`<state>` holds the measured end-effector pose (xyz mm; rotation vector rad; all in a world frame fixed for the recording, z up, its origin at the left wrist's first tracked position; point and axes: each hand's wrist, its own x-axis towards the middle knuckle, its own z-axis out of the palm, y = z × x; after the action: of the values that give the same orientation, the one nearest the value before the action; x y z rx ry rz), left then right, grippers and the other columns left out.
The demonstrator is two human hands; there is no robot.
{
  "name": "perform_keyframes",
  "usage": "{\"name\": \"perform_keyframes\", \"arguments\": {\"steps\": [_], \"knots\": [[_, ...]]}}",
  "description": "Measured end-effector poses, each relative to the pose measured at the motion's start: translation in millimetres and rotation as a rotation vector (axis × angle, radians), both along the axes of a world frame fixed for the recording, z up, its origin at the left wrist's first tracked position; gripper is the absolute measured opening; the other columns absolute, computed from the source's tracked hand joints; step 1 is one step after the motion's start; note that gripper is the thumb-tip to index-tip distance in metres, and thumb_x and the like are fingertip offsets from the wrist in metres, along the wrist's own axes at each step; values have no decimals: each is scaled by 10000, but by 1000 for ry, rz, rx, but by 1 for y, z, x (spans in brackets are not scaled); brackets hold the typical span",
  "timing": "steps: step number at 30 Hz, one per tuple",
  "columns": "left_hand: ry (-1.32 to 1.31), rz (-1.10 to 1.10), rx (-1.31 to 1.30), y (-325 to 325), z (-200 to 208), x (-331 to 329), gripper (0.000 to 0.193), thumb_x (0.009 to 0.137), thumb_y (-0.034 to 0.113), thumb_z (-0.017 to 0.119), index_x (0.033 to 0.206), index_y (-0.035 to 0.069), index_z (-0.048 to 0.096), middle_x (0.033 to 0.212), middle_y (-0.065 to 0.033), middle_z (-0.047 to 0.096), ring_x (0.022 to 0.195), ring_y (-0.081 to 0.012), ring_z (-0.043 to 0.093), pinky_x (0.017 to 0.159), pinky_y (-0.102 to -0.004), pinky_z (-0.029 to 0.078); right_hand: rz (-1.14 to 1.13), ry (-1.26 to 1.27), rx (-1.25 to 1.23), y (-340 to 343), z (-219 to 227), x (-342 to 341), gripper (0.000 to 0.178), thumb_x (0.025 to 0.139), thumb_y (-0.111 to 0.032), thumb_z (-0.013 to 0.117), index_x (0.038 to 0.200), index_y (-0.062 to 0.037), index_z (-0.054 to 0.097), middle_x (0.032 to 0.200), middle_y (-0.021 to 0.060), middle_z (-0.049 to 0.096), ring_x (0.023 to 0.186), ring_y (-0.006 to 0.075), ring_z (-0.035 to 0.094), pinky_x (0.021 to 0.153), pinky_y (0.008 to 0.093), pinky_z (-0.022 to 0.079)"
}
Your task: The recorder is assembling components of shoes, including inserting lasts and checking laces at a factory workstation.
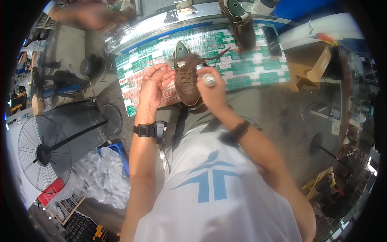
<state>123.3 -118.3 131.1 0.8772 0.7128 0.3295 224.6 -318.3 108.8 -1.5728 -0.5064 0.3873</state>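
Note:
A brown lace-up shoe (187, 84) with a green inside lies on the table, its toe toward me and its loose laces trailing to the right. Close along its left side is my left hand (155, 82), palm up, with slightly bent fingers apart and nothing visible in them. My right hand (213, 93) is closed on a small tool with a round, whitish end (209, 80), beside the shoe's right side. Blur hides the tool's exact kind. A second brown shoe (244, 34) rests at the table's far right.
Green-and-white printed wrap covers the table (258, 74); a dark phone (272, 41) lies at its right. A cardboard box (312, 72) stands beyond. On the left are a floor fan (44, 154) and clear plastic bags (102, 175). Another person's arm (82, 15) reaches in at the far left.

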Motion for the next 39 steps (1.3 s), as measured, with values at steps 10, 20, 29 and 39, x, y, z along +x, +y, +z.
{"name": "perform_keyframes", "arguments": {"steps": [10, 20, 29, 39], "knots": [[211, -181, 1027, -27, 0, 22, 273, 919, -2, 798, 1172, 96, 769, 1141, -50, 724, 982, -198, 700, 871, -348, 585, -509, 336, 152, -62, -4, 66, 311, 984, -67, 745, 1285, -19, 683, 1093, 33, 715, 978, 120, 664, 842, 280, 541], [290, -503, 1446, -9, 14, 35, 218, 872, 71, 850, 1059, 102, 743, 1015, -77, 673, 869, -274, 683, 773, -393, 547, -610, 450, 333, -110, -16, 55, 268, 976, 33, 678, 1234, -30, 646, 1199, 121, 695, 981, 180, 676, 847, 341, 570], [310, -686, 1387, 1, 14, 38, 245, 859, 100, 863, 1052, 102, 711, 1020, -102, 711, 906, -348, 721, 781, -456, 559, -771, 282, 455, -138, 31, 103, 294, 966, -8, 711, 1252, -15, 645, 1227, 163, 695, 971, 198, 681, 853, 348, 569], [193, -480, 492, 24, -11, 51, 163, 997, 213, 826, 996, 54, 789, 871, 7, 742, 799, -94, 677, 698, -294, 581, 335, 145, -312, -55, 38, 10, 220, 841, -44, 713, 1060, -45, 738, 1027, 84, 738, 943, 188, 702, 853, 330, 552]]}}
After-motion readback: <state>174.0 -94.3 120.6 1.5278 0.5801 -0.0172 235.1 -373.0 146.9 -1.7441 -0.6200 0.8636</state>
